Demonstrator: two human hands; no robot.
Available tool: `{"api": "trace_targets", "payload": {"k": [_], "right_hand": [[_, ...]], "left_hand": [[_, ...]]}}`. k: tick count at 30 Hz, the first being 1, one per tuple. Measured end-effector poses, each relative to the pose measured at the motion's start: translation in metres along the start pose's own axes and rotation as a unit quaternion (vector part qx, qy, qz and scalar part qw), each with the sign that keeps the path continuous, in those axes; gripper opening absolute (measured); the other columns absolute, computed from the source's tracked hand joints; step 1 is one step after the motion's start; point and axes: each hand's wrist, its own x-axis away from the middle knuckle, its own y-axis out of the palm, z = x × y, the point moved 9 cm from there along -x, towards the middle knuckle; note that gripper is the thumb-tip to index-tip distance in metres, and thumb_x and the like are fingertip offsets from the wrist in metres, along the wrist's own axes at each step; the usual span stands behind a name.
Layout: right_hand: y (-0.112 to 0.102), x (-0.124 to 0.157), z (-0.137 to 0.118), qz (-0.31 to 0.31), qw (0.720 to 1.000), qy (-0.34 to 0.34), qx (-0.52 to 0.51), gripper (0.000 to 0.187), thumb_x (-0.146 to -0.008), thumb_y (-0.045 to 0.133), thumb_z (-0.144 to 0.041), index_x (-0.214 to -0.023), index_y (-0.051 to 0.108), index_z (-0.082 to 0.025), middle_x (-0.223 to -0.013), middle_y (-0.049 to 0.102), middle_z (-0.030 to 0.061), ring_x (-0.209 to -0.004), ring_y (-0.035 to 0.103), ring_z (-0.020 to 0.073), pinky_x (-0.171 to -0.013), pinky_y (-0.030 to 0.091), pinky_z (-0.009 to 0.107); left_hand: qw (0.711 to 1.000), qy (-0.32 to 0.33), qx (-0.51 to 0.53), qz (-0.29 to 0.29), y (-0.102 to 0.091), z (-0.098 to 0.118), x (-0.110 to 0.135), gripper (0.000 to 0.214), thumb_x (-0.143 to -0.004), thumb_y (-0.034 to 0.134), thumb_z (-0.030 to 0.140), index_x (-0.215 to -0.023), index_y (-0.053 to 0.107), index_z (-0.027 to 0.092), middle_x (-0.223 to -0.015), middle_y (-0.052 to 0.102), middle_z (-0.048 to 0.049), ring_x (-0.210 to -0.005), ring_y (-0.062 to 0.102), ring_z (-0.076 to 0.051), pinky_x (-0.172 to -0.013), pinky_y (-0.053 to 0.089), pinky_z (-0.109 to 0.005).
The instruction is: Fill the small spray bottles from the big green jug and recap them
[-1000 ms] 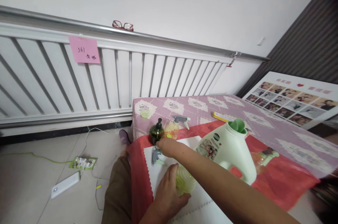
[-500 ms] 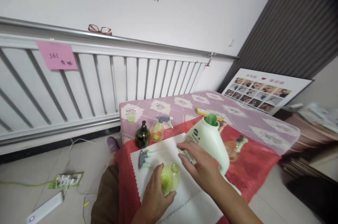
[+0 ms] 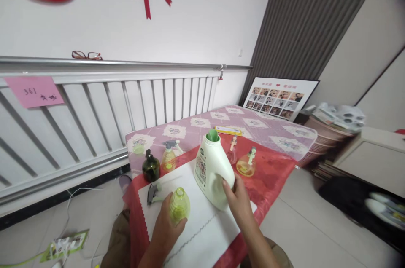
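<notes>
My left hand (image 3: 165, 222) is wrapped round a yellow-green ribbed bottle (image 3: 181, 204) whose neck is uncovered. On the white cloth the bottle stands roughly upright. To its right is a large pale green detergent jug (image 3: 211, 162), also upright, its mouth showing a green spout. My right hand (image 3: 239, 201) grips the jug at its handle side; some fingers are hidden behind it. Left of the bottle lies a loose grey spray head (image 3: 152, 194). Behind it stand a dark green pump bottle (image 3: 151, 169) and a spray bottle (image 3: 168, 160) with its head on.
Behind the jug are a pinkish bottle (image 3: 232, 155), an amber-bottomed spray bottle (image 3: 246, 167) and a yellow box (image 3: 228, 130). A pale green round lid (image 3: 138, 149) lies at the back left. A white radiator (image 3: 142, 103) runs along the wall, and cables lie on the floor.
My right hand has moved from the jug's front to its handle side. The jug, tilted before, now stands upright. My left hand still holds the bottle. The view has swung right.
</notes>
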Motion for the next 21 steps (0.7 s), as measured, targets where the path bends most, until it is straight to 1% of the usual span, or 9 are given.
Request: {"api": "trace_targets", "payload": {"k": [3, 6, 9, 13, 16, 19, 21], "right_hand": [[0.009, -0.003, 0.011, -0.007, 1.000, 0.007, 0.019, 0.033, -0.076, 0.058, -0.045, -0.096, 0.061, -0.018, -0.084, 0.069, 0.0055, -0.078, 0.065, 0.0251, -0.070, 0.051, 0.037], [0.012, -0.004, 0.020, -0.012, 1.000, 0.004, 0.019, 0.031, -0.075, 0.058, -0.045, -0.090, 0.061, -0.019, -0.076, 0.069, 0.0036, -0.074, 0.065, 0.0251, -0.067, 0.051, 0.037], [0.014, -0.003, 0.024, -0.018, 1.000, 0.000, 0.014, 0.030, -0.076, 0.056, -0.045, -0.092, 0.059, -0.020, -0.076, 0.069, 0.0027, -0.074, 0.066, 0.0249, -0.067, 0.052, 0.036], [0.013, -0.001, 0.023, -0.015, 1.000, -0.002, 0.012, 0.026, -0.077, 0.055, -0.042, -0.092, 0.058, -0.022, -0.076, 0.069, 0.0030, -0.077, 0.067, 0.0255, -0.069, 0.052, 0.037], [0.012, 0.000, 0.022, -0.013, 1.000, -0.002, 0.011, 0.023, -0.077, 0.055, -0.040, -0.091, 0.057, -0.022, -0.077, 0.070, 0.0043, -0.077, 0.067, 0.0258, -0.070, 0.052, 0.036], [0.011, 0.002, 0.022, -0.014, 1.000, -0.002, 0.008, 0.021, -0.078, 0.054, -0.038, -0.091, 0.057, -0.022, -0.081, 0.071, 0.0052, -0.079, 0.068, 0.0256, -0.071, 0.052, 0.036], [0.011, 0.002, 0.023, -0.013, 1.000, 0.001, 0.006, 0.021, -0.078, 0.054, -0.037, -0.092, 0.058, -0.022, -0.085, 0.072, 0.0056, -0.080, 0.068, 0.0255, -0.073, 0.052, 0.036]], "left_hand": [[1.000, 0.002, 0.000, 0.002, 0.000, 0.001, -0.001, 0.078, -0.069, 0.061, 0.027, -0.138, 0.027, 0.020, -0.141, 0.043, -0.0111, -0.130, 0.042, -0.027, -0.109, 0.036, -0.040], [1.000, -0.006, -0.001, -0.003, 0.002, -0.002, -0.002, 0.078, -0.069, 0.061, 0.029, -0.138, 0.026, 0.019, -0.139, 0.044, -0.0113, -0.129, 0.043, -0.027, -0.108, 0.038, -0.039], [1.000, -0.012, -0.010, 0.006, 0.001, -0.004, -0.003, 0.077, -0.069, 0.060, 0.030, -0.137, 0.026, 0.018, -0.138, 0.045, -0.0121, -0.128, 0.044, -0.028, -0.107, 0.039, -0.041], [1.000, -0.001, -0.020, -0.007, 0.003, -0.004, -0.003, 0.077, -0.071, 0.059, 0.033, -0.137, 0.024, 0.017, -0.139, 0.044, -0.0138, -0.128, 0.044, -0.028, -0.106, 0.039, -0.042], [1.000, -0.007, -0.025, -0.003, 0.004, -0.006, -0.003, 0.077, -0.071, 0.058, 0.036, -0.137, 0.025, 0.015, -0.139, 0.044, -0.0145, -0.127, 0.046, -0.029, -0.105, 0.041, -0.042], [0.999, -0.015, -0.029, 0.012, 0.005, -0.008, -0.003, 0.076, -0.071, 0.056, 0.040, -0.137, 0.025, 0.016, -0.137, 0.047, -0.0129, -0.125, 0.048, -0.029, -0.103, 0.043, -0.041], [0.999, -0.019, -0.029, 0.022, 0.006, -0.011, -0.003, 0.076, -0.072, 0.054, 0.042, -0.138, 0.024, 0.019, -0.137, 0.047, -0.0107, -0.124, 0.049, -0.028, -0.104, 0.043, -0.040]]}}
